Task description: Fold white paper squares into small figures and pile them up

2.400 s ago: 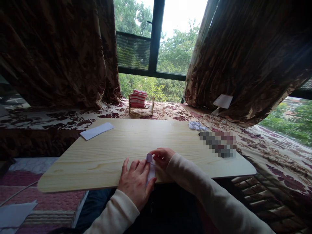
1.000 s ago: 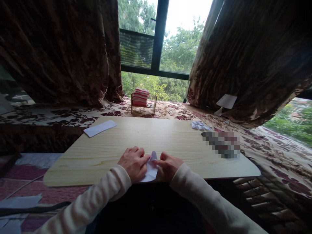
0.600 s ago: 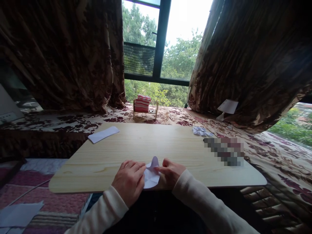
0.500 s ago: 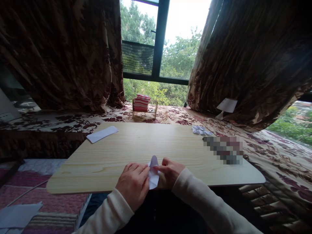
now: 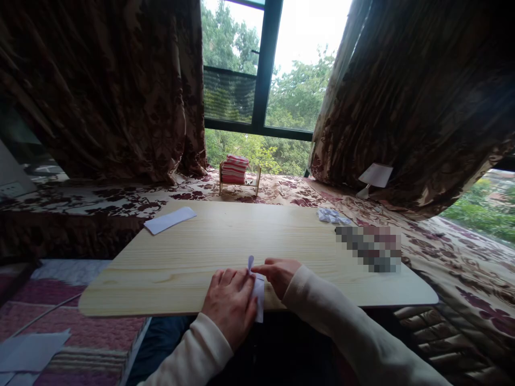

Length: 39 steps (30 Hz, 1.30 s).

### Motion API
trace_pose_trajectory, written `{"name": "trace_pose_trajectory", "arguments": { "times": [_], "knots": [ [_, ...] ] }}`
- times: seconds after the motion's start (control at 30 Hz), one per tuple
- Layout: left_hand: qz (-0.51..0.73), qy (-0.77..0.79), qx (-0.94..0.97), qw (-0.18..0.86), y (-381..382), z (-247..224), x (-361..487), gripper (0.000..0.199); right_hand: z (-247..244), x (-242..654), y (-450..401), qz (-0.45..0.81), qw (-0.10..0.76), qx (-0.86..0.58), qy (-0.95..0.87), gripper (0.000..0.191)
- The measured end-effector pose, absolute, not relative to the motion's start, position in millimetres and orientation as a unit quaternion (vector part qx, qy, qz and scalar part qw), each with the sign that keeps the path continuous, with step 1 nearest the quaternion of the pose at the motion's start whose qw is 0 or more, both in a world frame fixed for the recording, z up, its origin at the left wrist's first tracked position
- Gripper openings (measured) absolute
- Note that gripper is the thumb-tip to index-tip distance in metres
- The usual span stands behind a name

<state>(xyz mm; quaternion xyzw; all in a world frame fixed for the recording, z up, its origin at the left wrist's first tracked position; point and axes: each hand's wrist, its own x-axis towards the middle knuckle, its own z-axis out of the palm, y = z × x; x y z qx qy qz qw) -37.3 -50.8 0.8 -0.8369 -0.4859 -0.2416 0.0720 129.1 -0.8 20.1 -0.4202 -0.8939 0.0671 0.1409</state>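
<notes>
Loose sheets: flat white papers [image 5: 30,354] lie on the pink quilted cover [image 5: 80,327], near left.
Folded sheet: a long white paper piece [image 5: 169,220] rests flat on the pale wood-grain tabletop [image 5: 193,257], far left.
Left hand: the bare left hand [image 5: 230,300] lies over the left side of the worked paper, its fingers only slightly spread. Whether they pinch it, I cannot tell.
Worked paper: a narrow, creased white paper strip [image 5: 258,300] is at the near edge of the tabletop, between the hands; a rounded end stands up at its far side.
Handling: I judge it very light and soft, stiffer along the creases, easy to slide or tear. Better to hold it flat by the lower part and to press gently on the fold.
Right hand: the bare right hand [image 5: 280,272] has its index finger stretched onto the paper near the fold; the others are curled. The thumb is hidden, so a pinch is not certain.
Small pieces: a cluster of little white folded papers [image 5: 333,216] sits at far right.
</notes>
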Motion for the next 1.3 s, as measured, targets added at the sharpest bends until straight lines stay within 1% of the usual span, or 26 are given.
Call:
{"name": "trace_pose_trajectory", "arguments": {
  "times": [0.17, 0.27, 0.33, 0.43, 0.67, 0.93, 1.1, 1.2, 1.3],
  "knots": [
    [-0.251, -0.51, -0.819, 0.076, -54.2, 1.5, -29.4, 0.038, 41.4, 120.8, 0.0, 0.064, 0.105, -0.433, -0.893, 0.031],
    [-0.269, -0.528, -0.801, 0.083, -60.7, -0.7, -23.9, 0.038, 49.2, 118.4, -3.0, 0.045, 0.128, -0.452, -0.882, 0.035],
    [-0.28, -0.539, -0.791, 0.077, -65.0, -2.6, -21.0, 0.039, 51.6, 117.2, -7.5, 0.048, 0.142, -0.455, -0.878, 0.033],
    [-0.287, -0.545, -0.785, 0.064, -68.1, -4.6, -19.1, 0.041, 51.3, 114.9, -13.6, 0.057, 0.143, -0.46, -0.874, 0.026],
    [-0.283, -0.544, -0.788, 0.061, -69.2, -7.8, -21.4, 0.039, 45.8, 102.6, -9.5, 0.029, 0.13, -0.489, -0.862, 0.019],
    [-0.295, -0.542, -0.785, 0.061, -70.9, -7.9, -21.7, 0.039, 42.5, 93.4, -6.3, 0.014, 0.08, -0.493, -0.866, 0.019],
    [-0.301, -0.539, -0.784, 0.064, -71.1, -9.2, -21.5, 0.038, 32.6, 92.4, -4.1, 0.001, 0.125, -0.519, -0.846, 0.02],
    [-0.297, -0.541, -0.785, 0.06, -72.1, -10.1, -21.4, 0.038, 27.7, 92.8, -4.0, -0.035, 0.141, -0.503, -0.852, 0.015],
    [-0.295, -0.545, -0.783, 0.055, -72.6, -10.3, -21.3, 0.038, 25.3, 96.0, -5.2, -0.045, 0.174, -0.488, -0.854, 0.016]
  ]
}}
